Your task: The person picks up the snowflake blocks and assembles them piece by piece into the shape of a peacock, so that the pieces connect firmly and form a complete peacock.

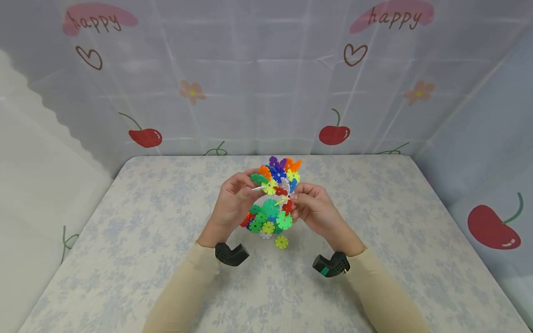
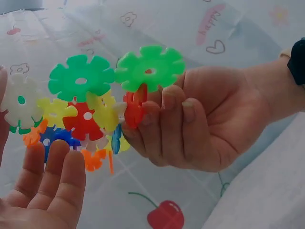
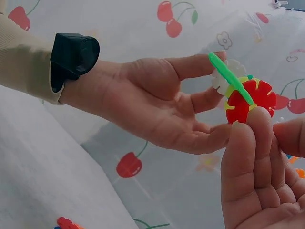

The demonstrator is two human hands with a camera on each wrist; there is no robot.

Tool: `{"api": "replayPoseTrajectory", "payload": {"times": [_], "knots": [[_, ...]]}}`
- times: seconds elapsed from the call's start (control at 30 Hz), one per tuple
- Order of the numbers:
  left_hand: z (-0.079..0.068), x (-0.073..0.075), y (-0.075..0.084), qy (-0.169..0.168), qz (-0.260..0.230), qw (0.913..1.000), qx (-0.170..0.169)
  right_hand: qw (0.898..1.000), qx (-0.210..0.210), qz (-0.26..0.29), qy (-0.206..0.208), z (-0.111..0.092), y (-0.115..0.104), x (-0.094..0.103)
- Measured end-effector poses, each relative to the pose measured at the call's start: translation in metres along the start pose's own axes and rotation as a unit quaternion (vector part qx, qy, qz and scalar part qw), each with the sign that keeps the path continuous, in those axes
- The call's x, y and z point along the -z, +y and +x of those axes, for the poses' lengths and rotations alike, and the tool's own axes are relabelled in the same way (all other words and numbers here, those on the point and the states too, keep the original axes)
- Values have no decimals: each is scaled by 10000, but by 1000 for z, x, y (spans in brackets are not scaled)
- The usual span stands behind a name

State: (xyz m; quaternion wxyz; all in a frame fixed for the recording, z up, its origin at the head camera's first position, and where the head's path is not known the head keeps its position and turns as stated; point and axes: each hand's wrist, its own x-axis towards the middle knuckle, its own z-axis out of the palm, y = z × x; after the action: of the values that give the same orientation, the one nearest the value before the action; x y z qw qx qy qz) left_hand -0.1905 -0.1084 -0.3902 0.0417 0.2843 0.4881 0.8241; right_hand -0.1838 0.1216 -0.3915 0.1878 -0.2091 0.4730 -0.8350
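Both hands hold up one cluster of interlocking snowflake discs (image 1: 278,175), joined at their slots in purple, blue, orange, yellow, red, white and green. On its left side my left hand (image 1: 235,196) pinches a white disc (image 3: 229,76) between thumb and fingers. My right hand (image 1: 314,203) grips the other side, its fingertips at a red disc (image 2: 135,107). Two bigger green discs (image 2: 82,78) lie on the near side of the cluster, one slotted onto that red disc. Fingers and discs partly hide where the right hand's grip meets the cluster.
Beneath the hands a pile of loose snowflake discs (image 1: 255,225), mostly green, lies on the floral-covered table (image 1: 145,231). One yellow-green disc (image 1: 281,242) lies nearer me. A printed curtain (image 1: 258,83) hangs behind the table's far edge.
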Motion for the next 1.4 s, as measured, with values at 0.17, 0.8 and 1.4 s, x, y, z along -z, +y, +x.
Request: {"api": "replayPoseTrajectory", "payload": {"times": [0.17,0.8,1.4], "knots": [[0,-4,-5,-392,-388,9984,-126,10000,-29,-4,-4,0,3,-4],[-5,-15,-9,5,-865,9962,43,9987,20,450,-240,-1,10,-10],[3,22,-3,822,1081,9906,-166,9969,207,540,525,1,3,-4]]}}
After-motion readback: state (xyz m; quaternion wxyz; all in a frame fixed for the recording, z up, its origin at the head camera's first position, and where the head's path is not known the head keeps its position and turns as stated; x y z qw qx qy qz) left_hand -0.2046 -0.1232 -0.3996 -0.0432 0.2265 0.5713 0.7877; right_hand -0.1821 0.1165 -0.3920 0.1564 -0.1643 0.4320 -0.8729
